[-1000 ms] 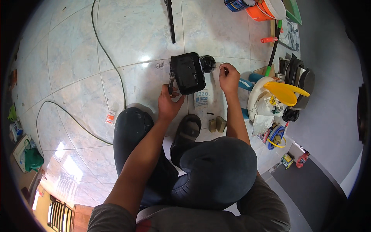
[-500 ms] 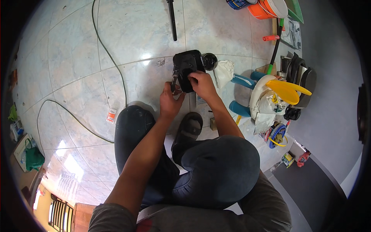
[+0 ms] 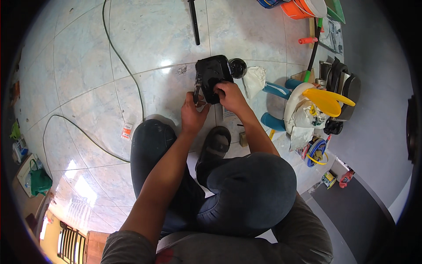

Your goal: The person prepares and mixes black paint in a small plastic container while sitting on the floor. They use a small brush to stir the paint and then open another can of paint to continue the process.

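Just above the middle of the frame I see the black tray [image 3: 214,69], oblong and round-cornered, glossy and wet-looking inside, its long sides running roughly up and down. Along its left edge I make out the brush [image 3: 197,89], dark and pale-speckled, roughly upright in the frame. Just beside the tray's upper right sits the round cup [image 3: 238,68], black inside.

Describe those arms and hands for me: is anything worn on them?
Both belong to a person. The left hand and right hand are ungloved, with no watch visible. The left sleeve is short, dark grey; the right sleeve is the same colour, its hem hidden.
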A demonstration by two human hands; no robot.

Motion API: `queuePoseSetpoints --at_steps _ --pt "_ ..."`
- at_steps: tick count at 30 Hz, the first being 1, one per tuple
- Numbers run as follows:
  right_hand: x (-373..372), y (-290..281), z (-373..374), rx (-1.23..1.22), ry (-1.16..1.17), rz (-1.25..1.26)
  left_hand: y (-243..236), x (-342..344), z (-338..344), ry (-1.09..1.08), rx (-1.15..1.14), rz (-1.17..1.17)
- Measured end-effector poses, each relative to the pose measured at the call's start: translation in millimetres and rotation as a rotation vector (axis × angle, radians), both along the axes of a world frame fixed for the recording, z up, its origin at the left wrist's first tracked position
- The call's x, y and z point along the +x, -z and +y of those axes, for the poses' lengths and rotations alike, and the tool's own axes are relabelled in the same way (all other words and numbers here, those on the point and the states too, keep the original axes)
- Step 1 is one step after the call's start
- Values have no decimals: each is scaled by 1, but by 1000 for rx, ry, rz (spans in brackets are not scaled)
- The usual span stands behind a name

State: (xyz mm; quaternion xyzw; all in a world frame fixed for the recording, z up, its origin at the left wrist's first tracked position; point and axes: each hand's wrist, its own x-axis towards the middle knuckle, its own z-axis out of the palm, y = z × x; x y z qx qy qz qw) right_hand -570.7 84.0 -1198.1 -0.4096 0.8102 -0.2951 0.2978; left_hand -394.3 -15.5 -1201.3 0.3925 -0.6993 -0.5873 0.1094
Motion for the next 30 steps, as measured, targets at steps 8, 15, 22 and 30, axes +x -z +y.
queuePoseSetpoints --at_steps 8,15,22,30 --pt "6 5 -4 -123 168 85 -7 -4 0 26 6 -11" --pt "8 10 6 30 45 126 -1 0 -3 5 6 -14" --pt "13 3 -12 -156 213 140 -11 -3 -4 20 -1 -49" --pt "12 15 -12 -195 196 192 -13 -5 -5 -31 25 -39"
